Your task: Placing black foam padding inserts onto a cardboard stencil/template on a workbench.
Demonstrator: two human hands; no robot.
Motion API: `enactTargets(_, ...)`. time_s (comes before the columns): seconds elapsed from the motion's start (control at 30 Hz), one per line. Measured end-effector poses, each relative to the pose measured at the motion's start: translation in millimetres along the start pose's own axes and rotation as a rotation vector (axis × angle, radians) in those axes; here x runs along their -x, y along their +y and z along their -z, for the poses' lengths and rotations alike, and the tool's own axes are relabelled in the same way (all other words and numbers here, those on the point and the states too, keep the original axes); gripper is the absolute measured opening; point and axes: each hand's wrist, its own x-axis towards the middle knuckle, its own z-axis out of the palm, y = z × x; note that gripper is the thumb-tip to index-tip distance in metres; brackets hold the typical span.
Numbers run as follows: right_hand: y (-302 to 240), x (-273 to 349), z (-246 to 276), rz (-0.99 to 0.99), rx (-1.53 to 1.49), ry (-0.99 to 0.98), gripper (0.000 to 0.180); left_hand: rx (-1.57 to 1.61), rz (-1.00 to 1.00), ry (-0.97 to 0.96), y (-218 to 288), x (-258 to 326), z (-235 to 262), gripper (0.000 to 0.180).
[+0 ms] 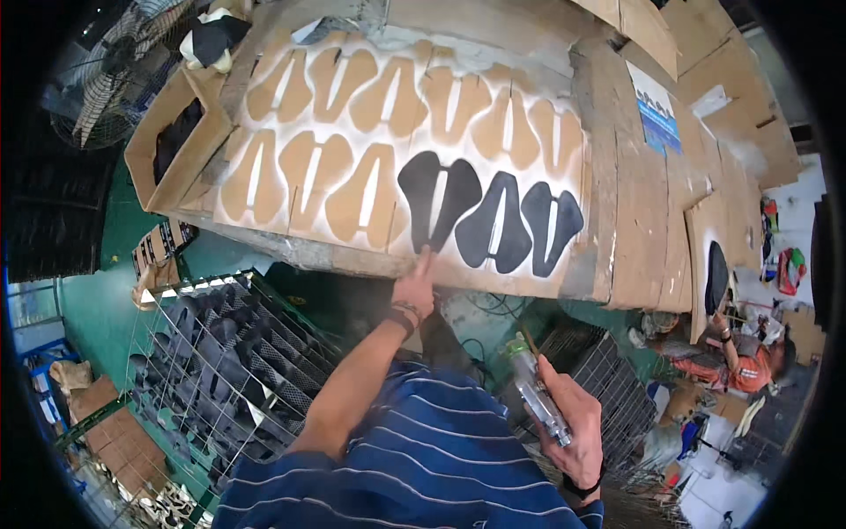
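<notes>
Left hand (414,291) reaches forward, fingertips pressed on the near edge of the worktop (617,220), a slab of overspray-whitened cardboard, right at the lower tip of the nearest black saddle-shaped flat piece (438,196); its grip holds nothing, fingers extended. Two more black pieces of the same shape (529,225) lie just to the right, close together, possibly touching. The rest of the sheet carries only bare tan silhouettes (352,132). Right hand (573,423) is low and near the body, grip closed around a clear spray gun with a green cap (538,392), nozzle angled up and forward. Risks, as judged: fingers this near the first piece could catch spray or drag the piece off its outline; crowded pieces may mask one another's edges; a tilted gun could drip on the blue striped shirt (423,458).
</notes>
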Motion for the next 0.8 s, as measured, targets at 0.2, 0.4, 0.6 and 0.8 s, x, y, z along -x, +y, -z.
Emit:
enactTargets(0.2,-9,-10,5,0.032,0.001,-0.05,0.093,-0.01,-0.007,0.037,1,1,-1,0.107)
enactTargets(0.4,-8,-25,2,0.078,0.052,-0.013,0.086,-0.03,-0.048,0.099,-6,4,-3,0.107)
enactTargets(0.6,-7,-32,-5,0.026,0.081,0.189,0.064,-0.04,-0.032,0.032,-5,1,0,0.107)
enactTargets(0.8,-7,-33,2,0.089,0.107,0.075,0.078,-0.027,-0.035,0.0,-4,0,5,0.105)
